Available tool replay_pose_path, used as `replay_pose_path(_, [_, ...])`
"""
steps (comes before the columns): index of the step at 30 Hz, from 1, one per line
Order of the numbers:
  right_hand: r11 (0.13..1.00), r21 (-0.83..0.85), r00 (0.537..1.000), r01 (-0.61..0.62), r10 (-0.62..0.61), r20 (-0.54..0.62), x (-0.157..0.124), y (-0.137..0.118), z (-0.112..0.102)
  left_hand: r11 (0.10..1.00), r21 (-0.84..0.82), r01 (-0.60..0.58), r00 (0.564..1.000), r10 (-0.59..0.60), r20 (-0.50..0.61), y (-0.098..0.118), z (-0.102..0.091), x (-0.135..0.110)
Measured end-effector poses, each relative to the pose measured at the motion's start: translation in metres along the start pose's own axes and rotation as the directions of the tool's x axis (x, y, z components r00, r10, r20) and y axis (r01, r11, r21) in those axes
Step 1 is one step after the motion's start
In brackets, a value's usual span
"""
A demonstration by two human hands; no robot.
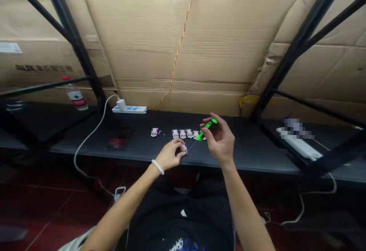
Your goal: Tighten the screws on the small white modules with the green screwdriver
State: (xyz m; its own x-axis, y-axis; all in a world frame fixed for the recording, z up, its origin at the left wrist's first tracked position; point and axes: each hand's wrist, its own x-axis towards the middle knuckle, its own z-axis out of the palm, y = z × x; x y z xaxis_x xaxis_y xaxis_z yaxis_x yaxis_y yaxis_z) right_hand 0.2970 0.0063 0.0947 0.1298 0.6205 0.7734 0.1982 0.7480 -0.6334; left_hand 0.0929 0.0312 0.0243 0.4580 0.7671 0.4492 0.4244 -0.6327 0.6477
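My right hand (220, 139) is closed round a green and black screwdriver (208, 128), its thin shaft slanting down to the left. My left hand (170, 153), with a white bead bracelet at the wrist, pinches a small white part (185, 150) against the black table (257, 150), right where the screwdriver tip ends. Just beyond my hands lies a row of several small white and pink parts (185, 133). One more such part (154, 132) lies apart to the left.
A white power strip (129, 109) with a plugged charger and white cable sits at the back left. A water bottle (74, 94) stands far left. Another white strip (300, 146) lies at right. Cardboard sheets (200, 45) wall the back, black frame bars (288, 64) on both sides.
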Motion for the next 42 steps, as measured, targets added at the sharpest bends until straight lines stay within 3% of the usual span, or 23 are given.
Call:
replay_pose_path(8, [0.998,0.044,0.999,-0.034,0.033,0.023,0.004,0.013,0.015,0.998,0.043,0.039,0.997,-0.036,-0.067,0.007,0.009,-0.002])
replay_pose_path(25, [1.0,0.005,0.998,-0.002,0.002,0.056,0.003,0.02,0.019,0.993,0.09,0.071,0.99,-0.059,-0.128,0.008,0.017,-0.003])
replay_pose_path(30, [0.998,-0.048,0.995,0.042,-0.037,0.087,0.004,0.017,0.019,0.992,0.101,0.071,0.991,-0.059,-0.119,0.009,0.017,-0.003])
replay_pose_path(39, [0.942,-0.218,0.964,0.257,-0.233,0.131,0.01,0.009,0.02,0.991,0.101,0.088,0.988,-0.074,-0.135,0.009,0.018,-0.003])
replay_pose_path(42, [0.939,-0.217,0.951,0.267,-0.219,0.219,0.014,0.003,0.021,0.99,0.112,0.09,0.989,-0.075,-0.131,0.009,0.019,-0.003])
